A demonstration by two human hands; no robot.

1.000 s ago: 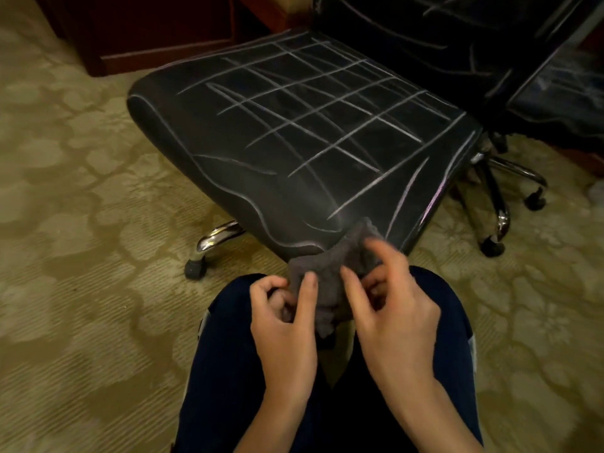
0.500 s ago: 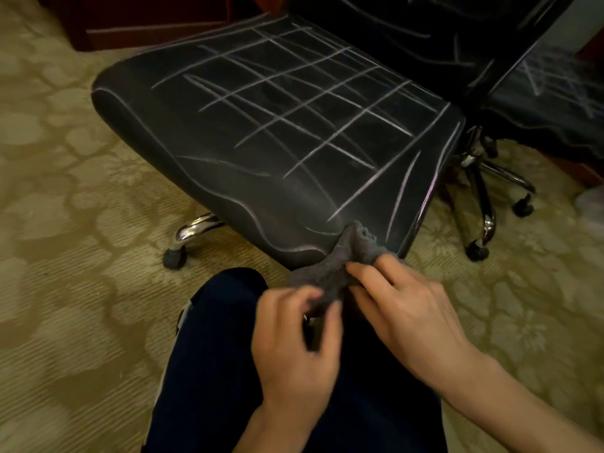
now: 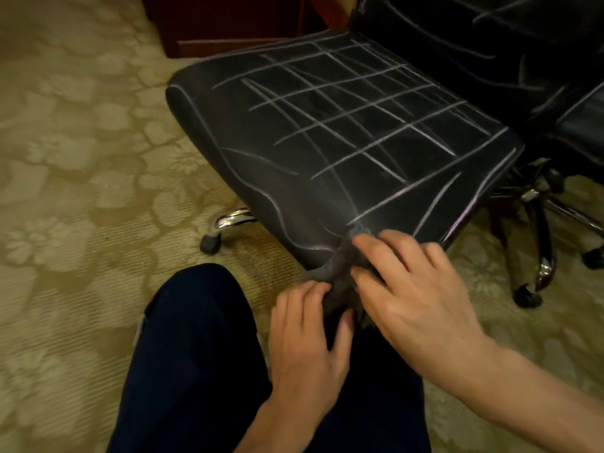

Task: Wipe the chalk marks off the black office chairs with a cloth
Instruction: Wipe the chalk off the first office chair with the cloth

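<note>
A black office chair seat [image 3: 327, 132] fills the middle of the view, crossed by a grid of white chalk lines. Its backrest [image 3: 464, 37] at the upper right also carries chalk strokes. A dark grey cloth [image 3: 340, 279] is bunched at the seat's near edge, above my lap. My left hand [image 3: 307, 341] pinches the cloth's lower part. My right hand [image 3: 411, 289] lies over the cloth's right side, fingertips on its top end against the seat edge. Most of the cloth is hidden between the hands.
A second black chair [image 3: 581, 119] with chalk marks stands at the far right. Chrome legs and castors [image 3: 212, 243] reach out under the seat on the patterned beige carpet [image 3: 81, 191]. Dark wooden furniture [image 3: 228, 24] stands behind. My dark-trousered knees [image 3: 196, 338] are at the bottom.
The view has shifted, so the chair sits further right in frame. Both hands have moved up and right with the cloth, and the right hand now presses it at the seat edge.
</note>
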